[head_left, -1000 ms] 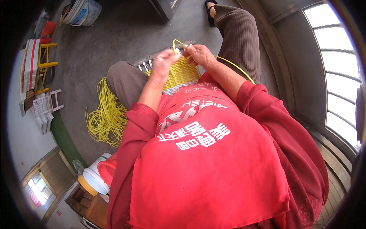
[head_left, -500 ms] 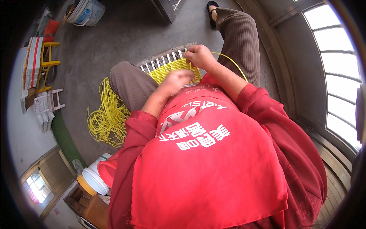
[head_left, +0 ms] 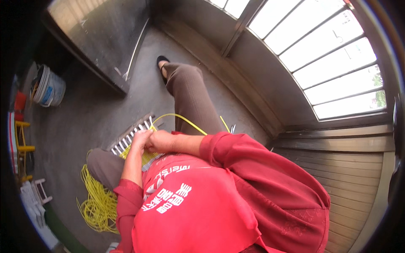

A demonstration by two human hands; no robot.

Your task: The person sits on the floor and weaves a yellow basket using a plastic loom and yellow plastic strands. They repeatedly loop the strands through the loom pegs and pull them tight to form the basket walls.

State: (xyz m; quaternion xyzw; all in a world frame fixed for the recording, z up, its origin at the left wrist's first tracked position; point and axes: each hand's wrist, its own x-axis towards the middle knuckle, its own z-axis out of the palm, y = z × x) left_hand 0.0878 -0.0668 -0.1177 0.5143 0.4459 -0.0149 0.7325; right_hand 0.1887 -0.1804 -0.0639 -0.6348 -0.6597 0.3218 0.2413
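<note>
A half-woven panel (head_left: 145,158) of yellow strand sits between my knees, with a row of white ribs (head_left: 123,144) standing out along its far edge. My left hand (head_left: 142,137) and my right hand (head_left: 159,141) meet at the panel's right end, touching each other. Both look closed; what their fingers pinch is hidden. From just beyond them a yellow strand (head_left: 185,119) arcs over to the right, above my right forearm. A loose heap of the same yellow strand (head_left: 98,198) lies on the floor by my left knee.
A white bucket (head_left: 51,86) stands at the far left, near a dark panel-sided piece of furniture (head_left: 97,38). Yellow-framed stools (head_left: 24,148) line the left side. A barred window (head_left: 325,59) and a slatted panel (head_left: 337,177) are on the right.
My view has swung to the right, so everything sits further left and lower. My left hand has moved across the weave to join my right hand at its right end.
</note>
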